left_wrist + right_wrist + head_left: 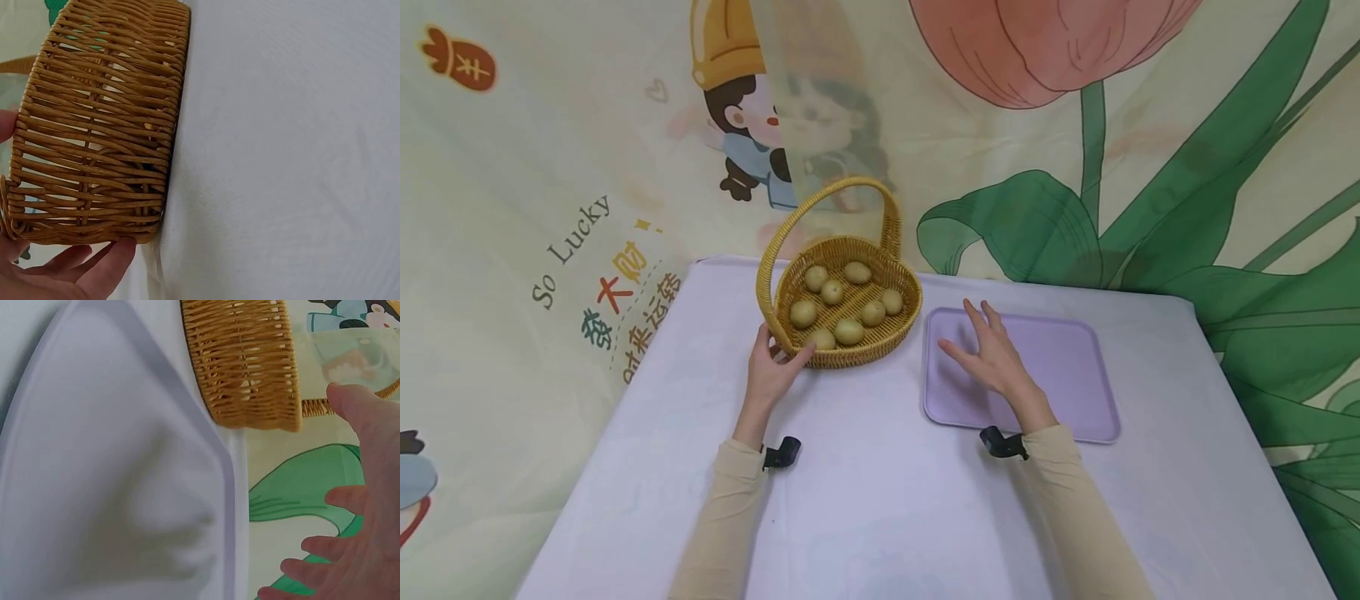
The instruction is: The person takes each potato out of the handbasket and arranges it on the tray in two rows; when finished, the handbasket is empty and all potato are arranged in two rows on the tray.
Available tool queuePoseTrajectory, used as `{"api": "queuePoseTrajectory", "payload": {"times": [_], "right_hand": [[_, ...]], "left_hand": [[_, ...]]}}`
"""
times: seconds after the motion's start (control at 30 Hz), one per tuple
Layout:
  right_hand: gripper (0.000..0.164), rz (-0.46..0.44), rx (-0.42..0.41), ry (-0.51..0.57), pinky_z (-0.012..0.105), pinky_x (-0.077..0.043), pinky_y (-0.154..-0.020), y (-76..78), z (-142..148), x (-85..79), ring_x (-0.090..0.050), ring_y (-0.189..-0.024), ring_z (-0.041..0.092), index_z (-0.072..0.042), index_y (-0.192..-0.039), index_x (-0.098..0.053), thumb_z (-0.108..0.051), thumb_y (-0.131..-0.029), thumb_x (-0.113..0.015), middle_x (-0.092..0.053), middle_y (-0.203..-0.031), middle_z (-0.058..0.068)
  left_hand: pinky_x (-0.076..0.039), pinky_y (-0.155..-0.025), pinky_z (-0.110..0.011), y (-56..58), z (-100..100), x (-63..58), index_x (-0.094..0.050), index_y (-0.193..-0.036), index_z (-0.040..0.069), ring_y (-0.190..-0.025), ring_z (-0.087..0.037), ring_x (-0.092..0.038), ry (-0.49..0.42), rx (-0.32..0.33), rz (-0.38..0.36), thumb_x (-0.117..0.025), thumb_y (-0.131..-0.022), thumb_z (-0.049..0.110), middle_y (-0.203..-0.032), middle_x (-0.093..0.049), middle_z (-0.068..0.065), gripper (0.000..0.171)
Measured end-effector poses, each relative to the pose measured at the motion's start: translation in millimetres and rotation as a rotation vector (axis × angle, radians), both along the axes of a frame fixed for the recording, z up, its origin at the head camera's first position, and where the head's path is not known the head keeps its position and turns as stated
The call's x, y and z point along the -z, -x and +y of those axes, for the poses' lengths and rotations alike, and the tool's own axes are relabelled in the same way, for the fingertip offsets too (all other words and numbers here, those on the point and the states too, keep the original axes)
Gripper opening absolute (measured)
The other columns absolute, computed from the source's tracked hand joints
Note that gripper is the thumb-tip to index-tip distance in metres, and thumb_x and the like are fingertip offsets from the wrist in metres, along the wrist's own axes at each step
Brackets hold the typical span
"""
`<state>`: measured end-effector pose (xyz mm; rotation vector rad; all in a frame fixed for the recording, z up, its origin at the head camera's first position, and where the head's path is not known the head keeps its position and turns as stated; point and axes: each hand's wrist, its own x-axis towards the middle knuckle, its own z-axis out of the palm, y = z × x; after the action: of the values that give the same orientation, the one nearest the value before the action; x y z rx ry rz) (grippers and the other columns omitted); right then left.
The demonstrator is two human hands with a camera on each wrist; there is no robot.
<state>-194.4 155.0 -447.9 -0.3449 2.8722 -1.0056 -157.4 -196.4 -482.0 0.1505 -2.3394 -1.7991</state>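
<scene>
A wicker basket (853, 359) with a tall arched handle stands at the back of the table. Several small, rounded, tan-green potato-like things (849, 331) lie in it, spread over its floor. My left hand (769, 375) grips the basket's front left side, thumb at the rim and fingers along the outer wall. In the left wrist view those fingers (111, 267) press against the weave low on the wall. Over the lilac tray (1060, 367), to the right of the basket, my right hand (996, 358) hovers with spread fingers, holding nothing. Its shadow falls on the tray.
A white cloth (865, 483) covers the table. Behind it hangs a printed curtain (1015, 150) with a tulip, leaves and cartoon figures, close to the basket's back. The tray lies flat, a narrow strip of cloth between it and the basket.
</scene>
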Motion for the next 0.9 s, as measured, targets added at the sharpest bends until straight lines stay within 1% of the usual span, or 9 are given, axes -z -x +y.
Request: {"api": "queuePoseTrajectory", "payload": {"times": [0.1, 0.2, 0.43, 0.5, 0.63, 0.8, 0.9], "right_hand": [[0.086, 0.007, -0.015, 0.016, 0.068, -0.029, -0.110, 3.4, -5, -2.1, -0.022, -0.143, 0.046, -0.011, -0.158, -0.022, -0.056, -0.093, -0.058, -0.012, -0.161, 0.024], [0.082, 0.013, -0.038, 0.056, 0.065, -0.030, -0.111, 8.3, -12, -6.0, -0.026, -0.142, 0.044, -0.009, -0.156, -0.026, -0.053, -0.094, -0.058, -0.018, -0.159, 0.025], [0.075, 0.055, -0.088, 0.117, 0.055, -0.033, -0.113, 22.5, -32, -19.4, -0.037, -0.137, 0.037, -0.004, -0.152, -0.035, -0.044, -0.094, -0.062, -0.034, -0.151, 0.021], [0.073, 0.070, -0.103, 0.124, 0.053, -0.034, -0.113, 25.9, -37, -23.1, -0.038, -0.137, 0.036, -0.003, -0.150, -0.037, -0.041, -0.094, -0.063, -0.037, -0.149, 0.021], [0.068, 0.097, -0.140, 0.130, 0.051, -0.033, -0.114, 31.4, -48, -29.4, -0.038, -0.136, 0.035, -0.001, -0.148, -0.039, -0.035, -0.095, -0.064, -0.040, -0.147, 0.021], [0.064, 0.151, -0.183, 0.149, 0.049, -0.031, -0.115, 39.4, -61, -36.0, -0.038, -0.137, 0.035, 0.002, -0.146, -0.041, -0.029, -0.095, -0.065, -0.044, -0.145, 0.021], [0.062, 0.162, -0.213, 0.176, 0.048, -0.030, -0.116, 46.1, -70, -39.4, -0.037, -0.137, 0.036, 0.006, -0.144, -0.042, -0.025, -0.095, -0.065, -0.045, -0.145, 0.023]], "left_hand": [[-0.048, -0.101, -0.052, 1.0, 0, 2.6, -0.032, -0.152, 0.009, -0.125, -0.044, -0.049, -0.008, -0.009, 0.005, -0.076, -0.087, 0.019, -0.145, -0.039, -0.019, 0.079], [-0.049, -0.101, -0.051, 1.2, 0, 3.9, -0.033, -0.152, 0.011, -0.126, -0.042, -0.048, -0.025, -0.013, -0.001, -0.077, -0.087, 0.019, -0.147, -0.039, -0.018, 0.079], [-0.048, -0.101, -0.052, -0.6, -1, 4.4, -0.029, -0.154, 0.010, -0.127, -0.043, -0.047, -0.055, 0.004, -0.002, -0.077, -0.086, 0.017, -0.149, -0.036, -0.020, 0.083], [-0.048, -0.102, -0.052, -0.7, -2, 5.1, -0.028, -0.154, 0.011, -0.127, -0.043, -0.047, -0.063, 0.010, 0.002, -0.077, -0.086, 0.016, -0.149, -0.035, -0.021, 0.084], [-0.049, -0.101, -0.050, -0.8, -1, 7.1, -0.032, -0.153, 0.011, -0.125, -0.041, -0.049, -0.080, 0.007, 0.005, -0.078, -0.085, 0.017, -0.146, -0.038, -0.020, 0.082], [-0.050, -0.100, -0.050, -0.6, -1, 7.3, -0.034, -0.151, 0.010, -0.123, -0.040, -0.050, -0.078, -0.002, 0.012, -0.078, -0.085, 0.017, -0.143, -0.040, -0.020, 0.080], [-0.049, -0.100, -0.051, -0.1, -1, 6.6, -0.034, -0.151, 0.009, -0.124, -0.041, -0.050, -0.078, -0.004, 0.018, -0.079, -0.085, 0.015, -0.143, -0.040, -0.020, 0.080]]}}
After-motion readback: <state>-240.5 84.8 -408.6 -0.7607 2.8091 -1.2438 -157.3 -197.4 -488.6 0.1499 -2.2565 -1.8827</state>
